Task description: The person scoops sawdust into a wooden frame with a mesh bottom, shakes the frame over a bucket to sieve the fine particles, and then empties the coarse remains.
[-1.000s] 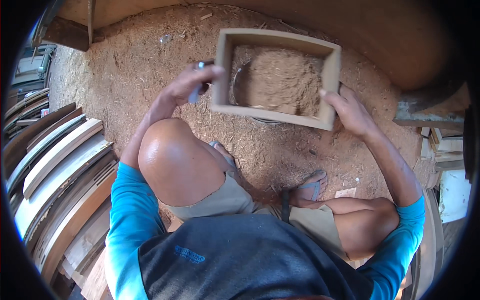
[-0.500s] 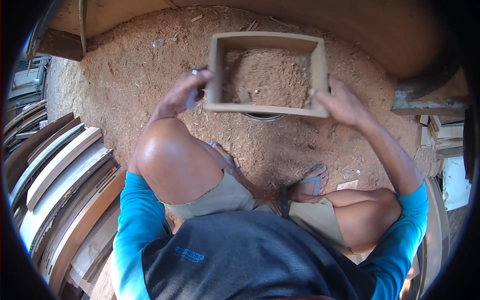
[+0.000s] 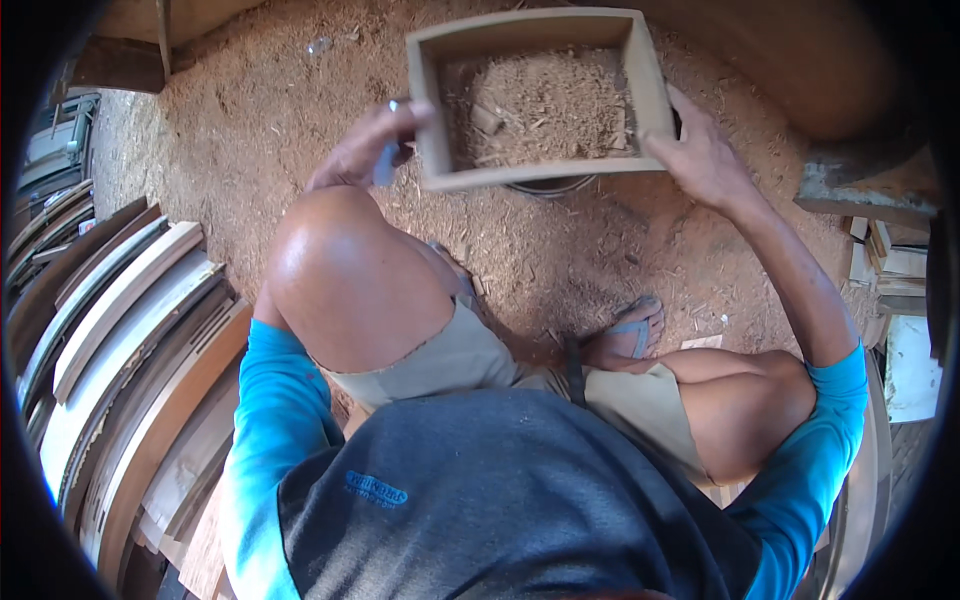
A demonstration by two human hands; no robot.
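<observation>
A rectangular wooden frame box (image 3: 648, 85) is held out beyond my knees. It holds sawdust (image 3: 560, 100) with shavings and a small wood chip (image 3: 486, 121). What its bottom is made of is hidden under the sawdust. My left hand (image 3: 370, 145), slightly blurred, grips the box's left side; something pale bluish shows by its fingers, too blurred to name. On the other side, my right hand (image 3: 705, 155) closes round the right wall near its lower corner, thumb over the edge. Below the box's near edge peeks the round rim (image 3: 550, 186) of a container, mostly covered.
Curved-looking stacks of wooden boards (image 3: 150, 370) line the left. More wood offcuts (image 3: 890, 265) lie at the right beside a heavy beam (image 3: 860, 190). Sawdust and shavings cover the ground (image 3: 250, 150). My sandalled foot (image 3: 630, 335) rests near the container.
The box has moved farther away from me and tilted a little, its right end now higher. The sawdust inside has shifted. Both hands have kept their hold.
</observation>
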